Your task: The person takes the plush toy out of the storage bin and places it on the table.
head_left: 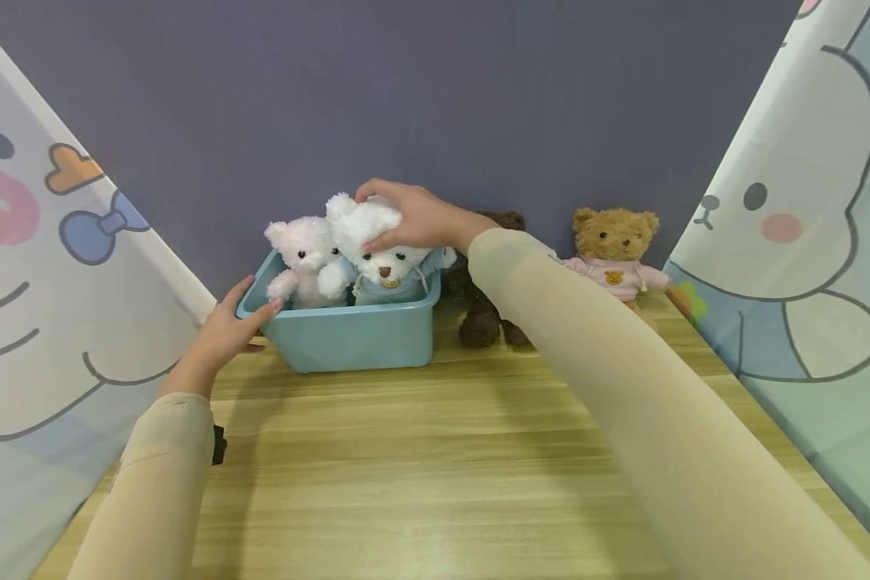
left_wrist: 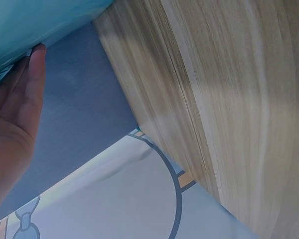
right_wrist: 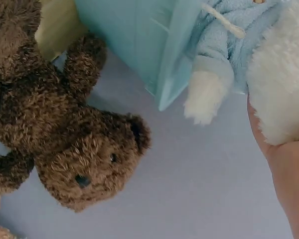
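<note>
A white teddy bear (head_left: 395, 266) in a light blue hoodie sits at the right end of a light blue plastic bin (head_left: 348, 342). My right hand (head_left: 413, 213) grips this bear's head from above, its fingers partly sunk in the fur; in the right wrist view the white fur (right_wrist: 284, 74) hides most of the fingers. Beside it in the bin is a pale pinkish teddy bear (head_left: 304, 250). At the bin's left front corner, my left hand (head_left: 221, 330) holds the rim, thumb at the front and fingers along the side.
A dark brown teddy bear (right_wrist: 74, 129) sits right of the bin, partly behind my right arm in the head view. Farther right, a tan teddy bear (head_left: 615, 242) wears a pink hoodie. A grey wall (head_left: 435, 97) backs the wooden table (head_left: 406, 467); printed cartoon sheets flank both sides.
</note>
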{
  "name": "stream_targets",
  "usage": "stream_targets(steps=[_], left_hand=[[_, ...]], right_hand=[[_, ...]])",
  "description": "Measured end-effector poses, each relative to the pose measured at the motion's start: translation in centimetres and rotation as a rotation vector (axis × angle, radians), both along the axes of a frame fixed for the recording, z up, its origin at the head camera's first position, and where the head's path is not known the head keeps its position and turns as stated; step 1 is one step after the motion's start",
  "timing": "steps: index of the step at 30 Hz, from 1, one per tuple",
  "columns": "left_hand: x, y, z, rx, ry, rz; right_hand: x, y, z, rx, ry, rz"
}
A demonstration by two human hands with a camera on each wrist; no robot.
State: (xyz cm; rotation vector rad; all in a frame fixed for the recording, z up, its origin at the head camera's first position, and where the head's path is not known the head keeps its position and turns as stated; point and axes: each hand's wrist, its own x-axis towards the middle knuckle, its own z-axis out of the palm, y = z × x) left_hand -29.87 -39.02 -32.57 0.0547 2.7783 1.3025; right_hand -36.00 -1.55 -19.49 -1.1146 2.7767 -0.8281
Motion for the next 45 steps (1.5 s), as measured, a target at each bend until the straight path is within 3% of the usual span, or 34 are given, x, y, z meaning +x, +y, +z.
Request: stream_targets(steps=[15,21,28,45], left_hand=[[-0.4,-0.2,-0.6,-0.006,0.012,-0.005],[-0.6,-0.5,-0.5,-0.024,0.021,-0.002],[-0.8,-0.3,-0.6,-0.024,0.029,-0.005],[-1.3,0.5,-0.5,-0.032,0.041,-0.014]], right_hand=[[1.4,4.2,3.4,-0.229,-0.025,-0.163],[2.0,6.3,4.3,-0.325,-0.024,-0.187],[2.4,9.2,5.0,-0.525,-0.026,-0.188],[4.0,16.9,7.2,-0.696,0.161,-0.209]])
